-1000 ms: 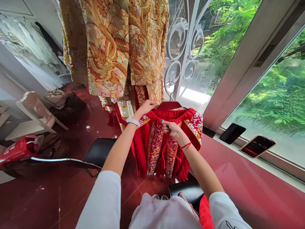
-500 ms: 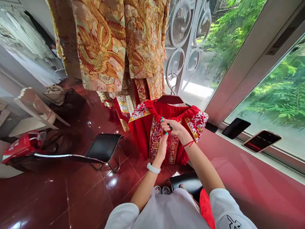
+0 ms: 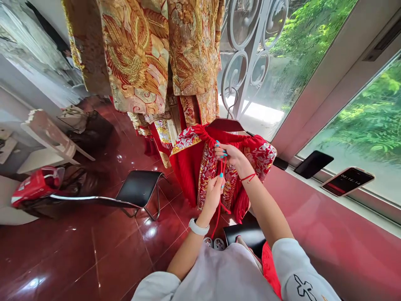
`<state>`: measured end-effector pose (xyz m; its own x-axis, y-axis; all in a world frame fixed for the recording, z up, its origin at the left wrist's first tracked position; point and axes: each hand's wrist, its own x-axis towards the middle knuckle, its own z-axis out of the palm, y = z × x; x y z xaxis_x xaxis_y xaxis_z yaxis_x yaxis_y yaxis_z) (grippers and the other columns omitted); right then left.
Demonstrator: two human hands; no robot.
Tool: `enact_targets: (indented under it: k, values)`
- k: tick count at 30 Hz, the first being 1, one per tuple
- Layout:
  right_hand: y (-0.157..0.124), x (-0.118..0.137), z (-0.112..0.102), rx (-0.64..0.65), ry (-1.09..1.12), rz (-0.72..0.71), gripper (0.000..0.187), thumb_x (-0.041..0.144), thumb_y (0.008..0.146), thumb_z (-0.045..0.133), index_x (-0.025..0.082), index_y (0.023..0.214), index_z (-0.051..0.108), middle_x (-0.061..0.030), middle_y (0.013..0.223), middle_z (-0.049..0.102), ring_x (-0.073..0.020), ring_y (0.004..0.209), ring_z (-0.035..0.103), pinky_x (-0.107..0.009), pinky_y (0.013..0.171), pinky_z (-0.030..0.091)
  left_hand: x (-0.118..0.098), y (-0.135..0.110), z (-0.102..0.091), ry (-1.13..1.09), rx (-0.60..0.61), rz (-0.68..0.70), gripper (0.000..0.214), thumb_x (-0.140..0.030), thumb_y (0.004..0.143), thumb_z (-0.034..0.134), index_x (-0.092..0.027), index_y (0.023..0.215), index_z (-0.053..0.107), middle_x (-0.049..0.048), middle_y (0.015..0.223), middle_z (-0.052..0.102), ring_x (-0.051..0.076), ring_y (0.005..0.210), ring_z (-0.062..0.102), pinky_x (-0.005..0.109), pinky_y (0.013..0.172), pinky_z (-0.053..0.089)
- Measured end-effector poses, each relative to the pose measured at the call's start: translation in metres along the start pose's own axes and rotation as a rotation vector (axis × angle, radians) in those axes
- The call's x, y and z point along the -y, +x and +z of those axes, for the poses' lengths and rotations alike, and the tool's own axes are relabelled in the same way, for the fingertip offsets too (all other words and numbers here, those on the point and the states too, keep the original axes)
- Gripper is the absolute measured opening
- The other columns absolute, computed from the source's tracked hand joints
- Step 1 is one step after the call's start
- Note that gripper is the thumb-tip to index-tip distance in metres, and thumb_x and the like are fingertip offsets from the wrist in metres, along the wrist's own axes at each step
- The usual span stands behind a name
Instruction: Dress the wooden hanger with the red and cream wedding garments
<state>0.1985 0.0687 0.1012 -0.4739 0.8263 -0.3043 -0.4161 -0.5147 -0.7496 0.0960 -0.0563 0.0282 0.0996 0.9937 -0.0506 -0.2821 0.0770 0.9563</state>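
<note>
A red embroidered skirt (image 3: 188,167) with silver and gold patterns hangs in front of me on a dark hanger (image 3: 226,124) with a metal hook. Red drawstrings (image 3: 218,217) dangle from its gathered waistband. My left hand (image 3: 213,190) pinches the drawstrings a little below the waistband, with the ends trailing under it. Just above, my right hand (image 3: 228,154) is closed near the waistband's middle, around the upper part of the same strings. Part of the skirt's front is hidden behind my hands.
Gold embroidered garments (image 3: 134,62) hang behind the skirt. A black chair (image 3: 138,188) stands on the left, a black seat (image 3: 244,236) just ahead of me. Two phones, one showing a timer (image 3: 348,182) and one dark (image 3: 313,164), lean on the window ledge. A red bag (image 3: 37,184) lies far left.
My left hand has moved down, away from my right hand, and a length of red drawstring now shows between them. My right hand has shifted slightly up and right.
</note>
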Motion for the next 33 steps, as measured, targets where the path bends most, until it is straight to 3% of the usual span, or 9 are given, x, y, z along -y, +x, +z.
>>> enact_targets:
  k: [4,7,10,13,19,23,27,31,33]
  values:
    - [-0.002,-0.011,-0.004,0.001,-0.041,-0.037,0.032,0.014,0.101,0.043,0.022,0.072,0.034,0.0106,0.051,0.024,-0.0060,0.038,0.016,-0.016,0.037,0.023,-0.002,0.030,-0.018,0.121,0.232,-0.044,0.056,-0.070,0.071,0.070,-0.019,0.061,0.051,-0.0049,0.055,0.045,0.008,0.052,0.042,0.023,0.052,0.034]
    - [-0.002,-0.013,-0.007,-0.026,-0.056,-0.033,0.033,0.018,0.100,0.050,0.022,0.071,0.034,0.0105,0.050,0.025,-0.0060,0.038,0.020,-0.017,0.037,0.023,-0.017,0.055,-0.021,0.122,0.234,-0.004,0.043,-0.055,0.074,0.076,-0.018,0.067,0.056,-0.0034,0.060,0.054,0.010,0.060,0.051,0.024,0.060,0.041]
    - [-0.004,-0.013,-0.010,-0.053,-0.063,-0.039,0.034,0.021,0.097,0.055,0.022,0.070,0.035,0.0094,0.050,0.032,-0.0068,0.041,0.031,-0.018,0.039,0.029,-0.025,0.066,-0.012,0.103,0.197,-0.041,0.046,-0.056,0.075,0.074,-0.018,0.063,0.051,-0.0079,0.053,0.040,0.006,0.049,0.037,0.021,0.049,0.030]
    - [-0.006,-0.004,-0.012,-0.068,-0.080,-0.024,0.029,0.021,0.094,0.060,0.022,0.072,0.041,0.0058,0.054,0.046,-0.0098,0.050,0.047,-0.020,0.047,0.040,-0.027,0.057,0.004,0.054,0.113,-0.047,0.053,-0.065,0.075,0.069,-0.020,0.061,0.043,-0.0105,0.053,0.028,0.004,0.044,0.021,0.021,0.044,0.015]
    - [-0.012,0.027,-0.010,-0.034,-0.119,0.016,0.024,0.021,0.094,0.061,0.021,0.074,0.048,0.0031,0.060,0.055,-0.0125,0.057,0.055,-0.024,0.054,0.049,-0.033,0.025,0.029,0.065,0.030,0.180,0.055,-0.071,0.080,0.059,-0.021,0.065,0.041,-0.0060,0.060,0.033,0.007,0.050,0.023,0.026,0.047,0.016]
    - [-0.012,0.012,-0.010,-0.060,-0.104,0.003,0.035,0.020,0.096,0.059,0.022,0.067,0.040,0.0069,0.052,0.044,-0.0089,0.049,0.046,-0.020,0.055,0.048,-0.021,0.022,0.025,0.033,0.020,0.074,0.058,-0.074,0.076,0.059,-0.022,0.063,0.036,-0.0077,0.058,0.027,0.007,0.048,0.020,0.026,0.046,0.014]
    - [-0.011,-0.006,-0.010,-0.039,-0.074,-0.074,0.039,0.020,0.097,0.058,0.022,0.064,0.038,0.0086,0.049,0.036,-0.0073,0.045,0.039,-0.018,0.055,0.047,-0.018,0.031,0.014,0.094,0.099,0.038,0.055,-0.071,0.076,0.060,-0.022,0.061,0.039,-0.0083,0.056,0.027,0.007,0.048,0.019,0.026,0.047,0.012]
    - [-0.029,-0.016,-0.021,-0.005,-0.163,-0.138,0.027,0.039,0.095,0.061,0.019,0.077,0.056,0.0015,0.065,0.057,-0.0123,0.062,0.058,-0.025,0.068,0.054,-0.036,0.036,0.006,0.214,0.111,0.115,0.052,-0.063,0.080,0.061,-0.021,0.059,0.039,-0.0068,0.057,0.031,0.008,0.052,0.024,0.027,0.050,0.016]
    - [-0.046,-0.026,-0.032,-0.080,-0.374,-0.298,0.027,0.045,0.091,0.064,0.019,0.088,0.064,-0.0037,0.078,0.064,-0.0167,0.073,0.063,-0.031,0.074,0.055,-0.044,0.034,0.004,0.304,0.126,0.156,0.047,-0.057,0.083,0.060,-0.021,0.059,0.041,-0.0061,0.057,0.034,0.009,0.054,0.027,0.027,0.052,0.019]
